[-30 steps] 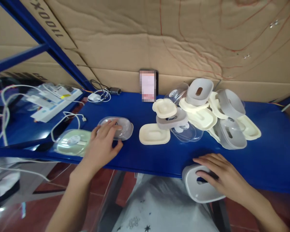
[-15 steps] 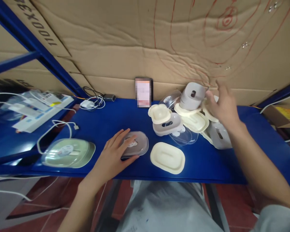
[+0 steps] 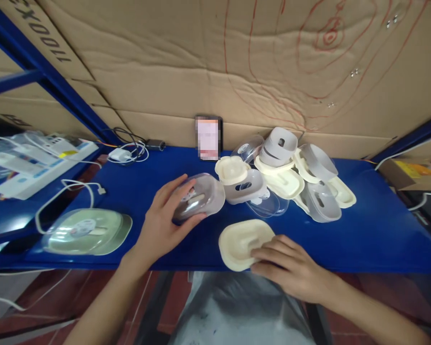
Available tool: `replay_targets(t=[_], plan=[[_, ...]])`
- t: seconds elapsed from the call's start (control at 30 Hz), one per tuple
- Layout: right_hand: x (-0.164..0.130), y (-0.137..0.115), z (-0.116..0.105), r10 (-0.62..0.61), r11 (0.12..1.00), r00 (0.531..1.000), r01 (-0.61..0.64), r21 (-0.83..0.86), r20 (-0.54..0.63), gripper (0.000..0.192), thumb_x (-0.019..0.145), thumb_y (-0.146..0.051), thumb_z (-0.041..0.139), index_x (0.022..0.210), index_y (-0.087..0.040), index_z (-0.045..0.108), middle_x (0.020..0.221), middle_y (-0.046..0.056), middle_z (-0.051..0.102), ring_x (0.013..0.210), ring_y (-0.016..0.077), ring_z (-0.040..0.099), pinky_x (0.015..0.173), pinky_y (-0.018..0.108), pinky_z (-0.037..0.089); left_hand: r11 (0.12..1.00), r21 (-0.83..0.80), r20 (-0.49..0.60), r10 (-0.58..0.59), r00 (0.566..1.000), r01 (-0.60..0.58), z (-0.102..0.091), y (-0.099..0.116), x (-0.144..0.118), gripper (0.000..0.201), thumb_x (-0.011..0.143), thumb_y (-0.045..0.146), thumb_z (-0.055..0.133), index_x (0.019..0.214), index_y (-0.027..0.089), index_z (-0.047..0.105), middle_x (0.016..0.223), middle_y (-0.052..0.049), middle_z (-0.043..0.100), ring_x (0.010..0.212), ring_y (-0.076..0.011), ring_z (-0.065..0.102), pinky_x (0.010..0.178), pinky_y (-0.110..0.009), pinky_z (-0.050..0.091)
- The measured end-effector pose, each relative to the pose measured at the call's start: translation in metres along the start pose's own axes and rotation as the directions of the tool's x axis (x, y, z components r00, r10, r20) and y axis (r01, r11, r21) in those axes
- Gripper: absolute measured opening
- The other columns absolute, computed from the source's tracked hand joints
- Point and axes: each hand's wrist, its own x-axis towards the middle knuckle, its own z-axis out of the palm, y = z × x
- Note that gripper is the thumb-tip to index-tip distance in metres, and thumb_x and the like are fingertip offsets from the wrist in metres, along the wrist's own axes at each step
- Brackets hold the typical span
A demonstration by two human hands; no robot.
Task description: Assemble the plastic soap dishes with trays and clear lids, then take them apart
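Observation:
My left hand [image 3: 167, 211] is closed around a grey soap box [image 3: 217, 196] with a clear domed lid, tilted and seemingly raised off the blue table. With my right hand [image 3: 287, 263] I grip the right edge of a cream soap tray [image 3: 237, 242] near the table's front edge; its left end shows, and my fingers cover the right. Behind them lies a pile of parts: a grey slotted box [image 3: 246, 187], a cream tray [image 3: 283, 184], a clear lid [image 3: 267, 203] and another grey box [image 3: 323, 203] at its right end.
A green soap box [image 3: 88, 232] with a clear lid stands at the left. A phone [image 3: 208, 138] leans on the cardboard [image 3: 158, 72] at the back. White cables, a charger [image 3: 120, 154] and a power strip [image 3: 50, 167] lie left. An open carton [image 3: 409, 175] is at right.
My left hand has picked up and tilted the grey soap box. My right hand has come from the back of the pile down to the front and taken hold of the cream tray.

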Motion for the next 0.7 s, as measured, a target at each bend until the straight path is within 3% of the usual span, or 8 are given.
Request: replay_targets(t=[0.1,0.2,0.27,0.37,0.47,0.53,0.63,0.7], plan=[[0.018,0.029,-0.04,0.005,0.988,0.998,-0.015,-0.154,-0.062,0.034,0.106,-0.011,0.061,0.136,-0.025,0.07,0.13,0.005,0.079,0.116,0.0214,0.072,0.096,0.039,0.054,0.977,-0.21,-0.118,-0.057,0.991,0.031,0.003,0.006,0.032,0.066,0.099,0.056,0.074,0.156,0.03,0.054,0.16,-0.011,0.058,0.147,-0.0347,0.056,0.124,-0.053,0.046],[0.049,0.088,-0.067,0.104,0.944,0.991,-0.123,-0.306,-0.079,0.045,0.106,-0.01,0.053,0.145,-0.03,0.065,0.132,0.006,0.078,0.121,0.0265,0.071,0.097,0.045,0.05,0.866,-0.498,-0.176,-0.147,0.973,0.041,0.016,0.012,0.073,0.064,0.102,0.063,0.067,0.154,0.027,0.056,0.155,-0.01,0.062,0.143,-0.0311,0.059,0.124,-0.049,0.046],[0.073,0.133,-0.075,0.199,0.925,0.973,-0.227,-0.304,-0.121,0.035,0.108,-0.019,0.053,0.137,-0.029,0.07,0.127,0.007,0.08,0.117,0.0303,0.071,0.096,0.05,0.049,0.733,-0.677,-0.111,-0.184,0.977,0.062,0.028,0.018,0.097,0.065,0.101,0.07,0.064,0.15,0.028,0.059,0.154,-0.008,0.063,0.145,-0.0308,0.058,0.125,-0.048,0.045],[0.104,0.177,-0.076,0.233,0.922,0.959,-0.271,-0.277,-0.162,0.028,0.11,-0.028,0.052,0.129,-0.026,0.073,0.125,0.01,0.08,0.12,0.0349,0.07,0.102,0.057,0.048,0.409,-0.886,0.111,-0.271,0.956,0.219,0.049,0.024,0.116,0.067,0.099,0.078,0.061,0.146,0.029,0.063,0.154,-0.007,0.065,0.15,-0.0346,0.053,0.125,-0.052,0.045],[0.123,0.168,-0.061,0.227,0.933,0.95,-0.276,-0.233,-0.217,0.031,0.113,-0.036,0.051,0.132,-0.022,0.07,0.134,0.012,0.076,0.13,0.0351,0.066,0.109,0.057,0.046,0.101,-0.926,0.327,-0.273,0.905,0.365,0.062,0.028,0.113,0.067,0.099,0.078,0.06,0.147,0.03,0.062,0.155,-0.008,0.064,0.152,-0.0378,0.051,0.123,-0.057,0.047],[0.13,0.14,-0.045,0.213,0.952,0.955,-0.25,-0.176,-0.205,0.035,0.113,-0.046,0.052,0.132,-0.022,0.069,0.128,0.011,0.077,0.121,0.0307,0.07,0.106,0.05,0.05,-0.008,-0.922,0.378,-0.23,0.897,0.387,0.065,0.03,0.105,0.065,0.1,0.073,0.062,0.15,0.03,0.061,0.155,-0.008,0.064,0.153,-0.0374,0.051,0.124,-0.058,0.045],[0.136,0.097,-0.021,0.245,0.968,0.957,-0.249,-0.011,-0.154,0.054,0.103,-0.064,0.065,0.133,-0.02,0.064,0.119,0.012,0.077,0.105,0.0298,0.073,0.092,0.044,0.057,-0.056,-0.94,0.341,-0.181,0.922,0.336,0.063,0.032,0.097,0.067,0.102,0.068,0.065,0.155,0.029,0.056,0.153,-0.009,0.066,0.152,-0.0352,0.052,0.126,-0.054,0.044],[0.138,0.081,-0.009,0.318,0.944,0.935,-0.297,0.141,-0.156,0.057,0.099,-0.066,0.07,0.133,-0.02,0.061,0.116,0.012,0.076,0.101,0.029,0.074,0.087,0.043,0.059,-0.017,-0.955,0.295,-0.164,0.941,0.296,0.061,0.031,0.095,0.069,0.1,0.069,0.067,0.156,0.03,0.055,0.15,-0.009,0.067,0.15,-0.0348,0.055,0.123,-0.052,0.048]])
